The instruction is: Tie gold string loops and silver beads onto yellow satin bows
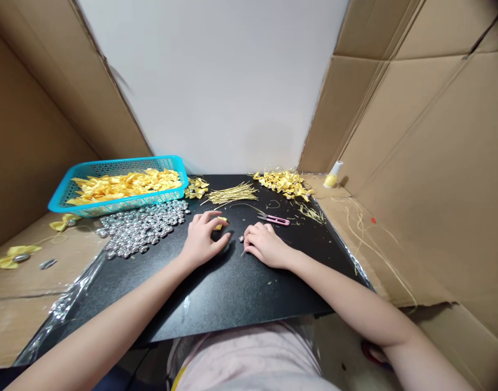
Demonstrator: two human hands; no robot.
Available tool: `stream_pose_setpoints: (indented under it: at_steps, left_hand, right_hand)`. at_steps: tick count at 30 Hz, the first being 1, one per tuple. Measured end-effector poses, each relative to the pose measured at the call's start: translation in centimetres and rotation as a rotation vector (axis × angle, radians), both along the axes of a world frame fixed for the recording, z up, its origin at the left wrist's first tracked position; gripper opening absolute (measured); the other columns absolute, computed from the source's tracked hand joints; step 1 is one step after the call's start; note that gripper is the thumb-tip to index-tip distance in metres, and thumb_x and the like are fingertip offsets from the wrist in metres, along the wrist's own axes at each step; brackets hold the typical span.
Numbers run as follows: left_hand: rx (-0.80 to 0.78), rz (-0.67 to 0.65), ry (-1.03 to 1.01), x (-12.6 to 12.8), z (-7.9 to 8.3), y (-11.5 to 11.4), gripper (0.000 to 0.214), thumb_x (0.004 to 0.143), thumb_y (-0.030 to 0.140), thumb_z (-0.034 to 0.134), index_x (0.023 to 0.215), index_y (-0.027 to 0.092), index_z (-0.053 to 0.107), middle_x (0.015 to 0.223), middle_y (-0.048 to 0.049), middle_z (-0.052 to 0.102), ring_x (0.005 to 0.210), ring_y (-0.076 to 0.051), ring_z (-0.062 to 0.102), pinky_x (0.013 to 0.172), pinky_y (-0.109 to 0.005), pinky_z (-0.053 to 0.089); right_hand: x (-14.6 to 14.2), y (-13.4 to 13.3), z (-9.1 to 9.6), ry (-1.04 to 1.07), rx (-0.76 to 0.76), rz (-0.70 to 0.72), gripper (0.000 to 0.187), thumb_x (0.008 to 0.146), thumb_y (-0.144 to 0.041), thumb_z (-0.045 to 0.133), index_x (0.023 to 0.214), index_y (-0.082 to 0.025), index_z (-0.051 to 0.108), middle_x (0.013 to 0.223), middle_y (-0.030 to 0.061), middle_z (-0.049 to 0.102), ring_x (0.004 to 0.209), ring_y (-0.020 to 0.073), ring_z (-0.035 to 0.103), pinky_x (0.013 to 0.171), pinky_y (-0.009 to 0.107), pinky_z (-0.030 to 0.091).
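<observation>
My left hand (203,239) hovers over the black tabletop with thumb and fingers spread apart. A yellow ribbon bow (220,222) shows just beyond its fingers, partly hidden by them; whether they touch I cannot tell. To the right, my right hand (267,244) has its fingers curled together, and a small silver bead (241,239) shows at the fingertips. A short yellow strand pokes out below them. Pink thread snips (275,219) lie just beyond the right hand. A bundle of gold wire ties (232,194) is spread farther back, between the hands.
A blue basket (118,207) of yellow ribbon bows stands at the back left. Many silver beads (140,231) are spread before it. Finished-looking beaded bows (285,183) are heaped at the back right, near cut strands (311,213). A thread spool (333,176) stands on the cardboard at right.
</observation>
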State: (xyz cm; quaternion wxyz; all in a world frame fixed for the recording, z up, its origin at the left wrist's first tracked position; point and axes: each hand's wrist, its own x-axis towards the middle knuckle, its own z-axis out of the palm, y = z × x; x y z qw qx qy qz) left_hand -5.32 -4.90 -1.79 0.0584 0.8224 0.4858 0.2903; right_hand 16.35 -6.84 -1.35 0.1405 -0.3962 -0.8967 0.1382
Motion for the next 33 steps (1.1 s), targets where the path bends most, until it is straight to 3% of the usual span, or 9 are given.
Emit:
stream_pose_setpoints:
  at_steps: [4, 10, 13, 16, 18, 21, 25, 29, 33]
  left_hand:
    - [-0.11, -0.276, -0.005, 0.7, 0.4, -1.1, 0.029, 0.078, 0.035, 0.064, 0.104, 0.023, 0.064, 0.125, -0.0092, 0.057, 0.116, -0.028, 0.046, 0.101, -0.049, 0.033]
    - [-0.571, -0.439, -0.512, 3.6, 1.4, -1.0, 0.051, 0.081, 0.043, 0.061, 0.127, 0.022, 0.051, 0.132, -0.0101, 0.056, 0.121, -0.026, 0.051, 0.102, -0.042, 0.041]
    - [-0.697, -0.456, -0.636, 6.0, 3.2, 0.1, 0.048, 0.076, 0.048, 0.065, 0.115, 0.021, 0.059, 0.116, -0.0086, 0.064, 0.114, -0.027, 0.054, 0.095, -0.039, 0.045]
    - [-0.707, -0.49, -0.841, 8.0, 5.0, 1.0, 0.04, 0.072, 0.051, 0.067, 0.091, 0.016, 0.062, 0.087, -0.0043, 0.064, 0.087, -0.021, 0.06, 0.082, -0.034, 0.049]
    - [-0.742, -0.511, -1.029, 8.6, 5.9, 1.0, 0.034, 0.072, 0.047, 0.069, 0.077, 0.016, 0.058, 0.068, 0.0011, 0.053, 0.064, -0.012, 0.052, 0.065, -0.026, 0.048]
    - [-0.875, -0.584, -1.109, 8.0, 6.4, 0.3, 0.032, 0.082, 0.041, 0.061, 0.065, 0.018, 0.048, 0.054, 0.0074, 0.024, 0.045, -0.007, 0.027, 0.042, -0.017, 0.029]
    - [-1.093, -0.496, -1.018, 5.9, 6.1, -1.0, 0.031, 0.086, 0.038, 0.054, 0.064, 0.019, 0.041, 0.055, 0.0084, 0.013, 0.042, -0.007, 0.013, 0.037, -0.016, 0.019]
    - [-1.203, -0.38, -1.039, 4.3, 5.4, -1.1, 0.03, 0.087, 0.036, 0.051, 0.064, 0.02, 0.04, 0.054, 0.0088, 0.011, 0.042, -0.007, 0.01, 0.035, -0.015, 0.016]
    - [-1.285, -0.331, -1.002, 3.4, 5.0, -0.8, 0.028, 0.083, 0.034, 0.056, 0.064, 0.019, 0.043, 0.052, 0.0098, 0.011, 0.042, -0.006, 0.009, 0.035, -0.015, 0.014]
  right_hand:
    - [0.2, 0.1, 0.3, 0.283, -0.068, -0.033, 0.011, 0.091, -0.022, 0.054, 0.082, -0.018, 0.057, 0.103, 0.0053, 0.058, 0.101, 0.0189, 0.048, 0.093, 0.038, 0.036]
    - [1.1, 1.5, 2.4, 0.688, -0.17, -0.086, 0.02, 0.094, -0.031, 0.049, 0.079, -0.018, 0.053, 0.102, 0.006, 0.055, 0.098, 0.017, 0.051, 0.09, 0.033, 0.041]
    - [1.5, 2.6, 4.0, 0.819, -0.255, -0.082, 0.028, 0.091, -0.042, 0.052, 0.076, -0.018, 0.051, 0.1, 0.0054, 0.053, 0.094, 0.0161, 0.052, 0.082, 0.029, 0.045]
    - [1.4, 3.1, 5.6, 0.943, -0.364, -0.126, 0.027, 0.088, -0.044, 0.055, 0.079, -0.019, 0.052, 0.088, 0.0017, 0.053, 0.081, 0.0135, 0.052, 0.075, 0.027, 0.046]
    - [1.0, 3.0, 6.4, 1.047, -0.441, -0.15, 0.021, 0.091, -0.039, 0.052, 0.084, -0.02, 0.054, 0.078, -0.0006, 0.052, 0.071, 0.0122, 0.051, 0.072, 0.026, 0.047]
    - [-0.1, 2.3, 6.4, 1.195, -0.534, -0.144, 0.02, 0.094, -0.035, 0.049, 0.084, -0.02, 0.056, 0.076, -0.0003, 0.055, 0.072, 0.0115, 0.053, 0.077, 0.025, 0.048]
    - [-1.1, 1.4, 5.1, 1.248, -0.717, -0.179, 0.018, 0.093, -0.034, 0.052, 0.086, -0.019, 0.059, 0.08, 0.0013, 0.059, 0.078, 0.0126, 0.056, 0.075, 0.025, 0.047]
    - [-0.5, 1.7, 4.0, 1.191, -0.751, -0.23, 0.01, 0.091, -0.026, 0.052, 0.088, -0.019, 0.059, 0.102, 0.0034, 0.064, 0.09, 0.0126, 0.059, 0.071, 0.023, 0.046]
    - [0.9, 1.9, 4.3, 1.099, -0.434, -0.193, 0.011, 0.087, -0.023, 0.055, 0.097, -0.021, 0.06, 0.108, 0.0033, 0.067, 0.095, 0.0141, 0.059, 0.078, 0.026, 0.047]
